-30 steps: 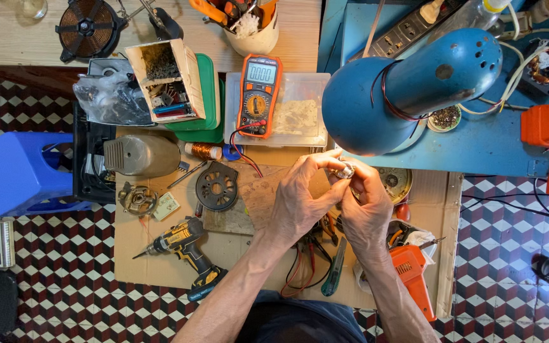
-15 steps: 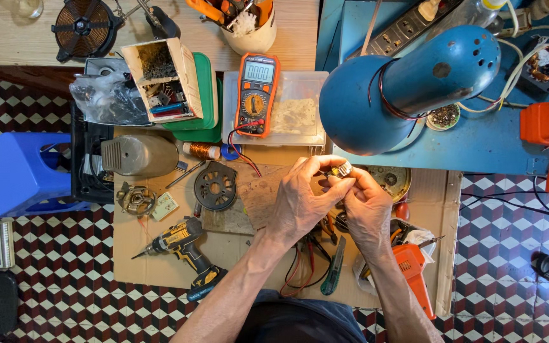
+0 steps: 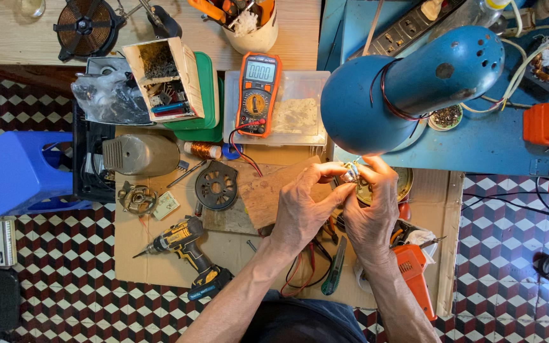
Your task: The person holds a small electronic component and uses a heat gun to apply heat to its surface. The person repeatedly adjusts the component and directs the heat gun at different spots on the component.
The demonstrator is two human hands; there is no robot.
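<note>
A small metal part (image 3: 351, 171) is sitting pinched between the fingertips of both hands, held up just under the rim of the blue lamp (image 3: 408, 86). The left hand (image 3: 303, 206) is closing narrowly on it from the left, thumb and forefinger curled around it; the right hand (image 3: 373, 206) is gripping it from the right, fingers bent over the top. What kind of part it is cannot be told, as the fingers are covering most of it.

Below the hands, red wires (image 3: 300, 273) and a green-handled tool (image 3: 335, 267) are lying on the surface (image 3: 160, 260), a sheet of cardboard. An orange tool (image 3: 414, 276) is resting by the right forearm. To the left, a dark round plate (image 3: 216, 185) is lying flat, with a yellow drill (image 3: 185, 251) nearer the person and a grey motor housing (image 3: 141, 154) further back. A multimeter (image 3: 257, 94) is lying on a clear box (image 3: 300, 114) behind the hands, its leads trailing toward them. The lamp shade is blocking the area behind the part.

The floor (image 3: 52, 267) is showing a red, white and black cube pattern, and a blue stool (image 3: 14, 171) is standing at the left.

Compared with a moment ago, the hands are staying together at the same spot, the part still between them.
</note>
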